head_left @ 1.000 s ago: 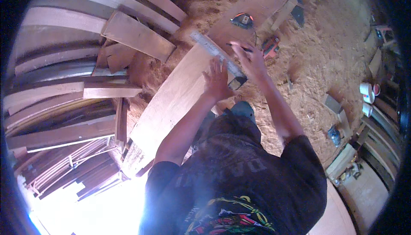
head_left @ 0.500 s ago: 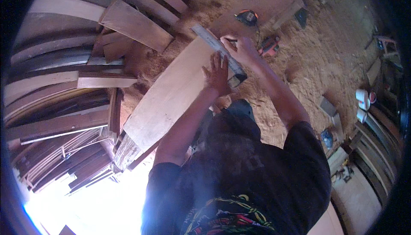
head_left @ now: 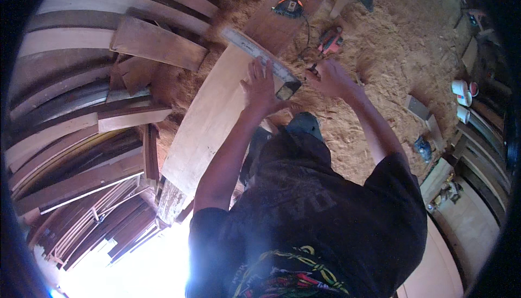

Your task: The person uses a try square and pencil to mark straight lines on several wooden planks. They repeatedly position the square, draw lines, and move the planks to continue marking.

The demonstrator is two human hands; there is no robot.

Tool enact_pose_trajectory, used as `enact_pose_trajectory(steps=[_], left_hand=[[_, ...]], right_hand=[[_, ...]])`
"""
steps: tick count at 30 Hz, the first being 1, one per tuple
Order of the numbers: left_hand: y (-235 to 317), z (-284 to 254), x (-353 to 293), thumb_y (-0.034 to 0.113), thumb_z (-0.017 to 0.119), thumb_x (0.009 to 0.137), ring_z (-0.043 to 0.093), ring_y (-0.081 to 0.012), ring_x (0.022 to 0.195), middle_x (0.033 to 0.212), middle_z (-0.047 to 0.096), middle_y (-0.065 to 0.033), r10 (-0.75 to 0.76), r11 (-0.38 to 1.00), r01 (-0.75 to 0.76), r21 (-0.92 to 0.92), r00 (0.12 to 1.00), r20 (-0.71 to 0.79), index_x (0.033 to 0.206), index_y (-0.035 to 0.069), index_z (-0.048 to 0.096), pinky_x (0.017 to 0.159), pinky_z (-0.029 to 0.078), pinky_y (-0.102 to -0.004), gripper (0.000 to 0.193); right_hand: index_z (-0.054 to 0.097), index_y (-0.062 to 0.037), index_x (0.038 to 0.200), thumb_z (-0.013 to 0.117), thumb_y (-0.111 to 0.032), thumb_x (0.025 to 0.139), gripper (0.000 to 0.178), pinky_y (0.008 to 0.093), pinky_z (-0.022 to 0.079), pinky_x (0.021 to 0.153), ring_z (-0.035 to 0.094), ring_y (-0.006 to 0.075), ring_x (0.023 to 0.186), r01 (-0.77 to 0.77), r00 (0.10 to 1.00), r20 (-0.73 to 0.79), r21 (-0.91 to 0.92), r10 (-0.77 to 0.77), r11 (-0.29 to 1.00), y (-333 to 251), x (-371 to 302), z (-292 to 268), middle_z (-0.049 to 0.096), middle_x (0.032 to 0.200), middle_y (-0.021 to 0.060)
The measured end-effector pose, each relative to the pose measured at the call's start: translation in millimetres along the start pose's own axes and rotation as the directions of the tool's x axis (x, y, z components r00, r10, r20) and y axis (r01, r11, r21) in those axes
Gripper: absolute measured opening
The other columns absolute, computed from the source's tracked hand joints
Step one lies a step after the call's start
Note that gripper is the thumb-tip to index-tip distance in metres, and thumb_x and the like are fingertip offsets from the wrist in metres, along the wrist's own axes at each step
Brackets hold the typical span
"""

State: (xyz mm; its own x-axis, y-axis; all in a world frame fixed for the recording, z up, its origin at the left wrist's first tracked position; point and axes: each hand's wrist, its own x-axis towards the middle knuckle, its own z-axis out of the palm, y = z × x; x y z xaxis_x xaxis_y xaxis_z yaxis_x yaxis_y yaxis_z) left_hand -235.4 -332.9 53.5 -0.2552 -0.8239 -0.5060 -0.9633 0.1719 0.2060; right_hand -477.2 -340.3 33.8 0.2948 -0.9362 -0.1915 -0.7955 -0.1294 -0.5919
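A long pale wooden board [head_left: 206,127] lies slantwise in front of me. Across its far end rests a try square with a metal blade [head_left: 241,41], its dark-edged stock [head_left: 288,88] against the board's right edge. My left hand [head_left: 261,93] is spread flat on the board, fingers apart, with the fingertips at the blade. Just right of the square, off the board, my right hand [head_left: 332,79] is closed in a pinch. A small dark thing shows at its fingertips, too small to name.
Beyond the board lies a reddish plank [head_left: 266,26] bearing a black tool with orange trim [head_left: 287,8] and a cord. A red power tool [head_left: 330,40] sits on sawdust nearby. Stacked timber [head_left: 76,40] fills the left; white cups [head_left: 461,93] and more boards stand at right.
My right hand has moved from the square's blade rightward, off the board. My left hand stays on the board by the square. The whole view has shifted slightly.
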Motion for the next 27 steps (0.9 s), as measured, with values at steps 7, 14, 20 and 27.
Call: enact_pose_trajectory(steps=[7,14,20,27], left_hand=[[-2,3,2,0.067,0.090,0.062,0.005,-0.0477,0.159,0.174,0.001,-0.0241,0.011,0.994,-0.011,0.108,1.000,-0.001,0.167,0.006,0.009,0.111,0.031,-0.0786,0.146],[-18,7,-8,0.065,0.089,0.061,0.013,-0.0457,0.158,0.171,0.009,-0.0242,0.076,0.991,-0.070,0.111,0.996,-0.056,0.166,0.005,0.013,0.111,0.034,-0.0755,0.143],[-64,28,-56,0.059,0.087,0.069,0.017,-0.0444,0.158,0.171,0.010,-0.0263,0.065,0.993,-0.060,0.103,0.997,-0.050,0.166,0.003,0.014,0.108,0.038,-0.0686,0.134],[-77,46,-53,0.061,0.084,0.072,0.018,-0.0433,0.158,0.172,0.009,-0.0258,0.166,0.978,-0.145,0.148,0.976,-0.143,0.166,0.005,0.016,0.106,0.039,-0.0671,0.129]], right_hand=[[0.071,0.0003,0.107,0.066,-0.042,0.102,0.042,0.0411,0.054,0.067,0.069,0.0236,0.074,-0.246,0.918,0.003,0.790,0.397,0.562,-25,-32,87,0.070,0.080,0.0102],[0.071,-0.0026,0.107,0.070,-0.033,0.101,0.031,0.0329,0.052,0.065,0.062,0.0141,0.069,-0.138,0.899,-0.005,0.946,0.437,0.294,-61,-37,170,0.070,0.083,0.0041],[0.072,-0.0031,0.102,0.070,-0.037,0.099,0.034,0.0357,0.052,0.058,0.065,0.0175,0.059,-0.220,0.906,0.179,0.973,0.383,0.067,-101,-50,209,0.071,0.076,0.0067],[0.073,-0.0002,0.103,0.070,-0.030,0.099,0.030,0.0373,0.054,0.064,0.066,0.0174,0.066,-0.079,0.910,-0.002,0.981,0.415,0.177,-100,-45,233,0.073,0.080,0.0073]])
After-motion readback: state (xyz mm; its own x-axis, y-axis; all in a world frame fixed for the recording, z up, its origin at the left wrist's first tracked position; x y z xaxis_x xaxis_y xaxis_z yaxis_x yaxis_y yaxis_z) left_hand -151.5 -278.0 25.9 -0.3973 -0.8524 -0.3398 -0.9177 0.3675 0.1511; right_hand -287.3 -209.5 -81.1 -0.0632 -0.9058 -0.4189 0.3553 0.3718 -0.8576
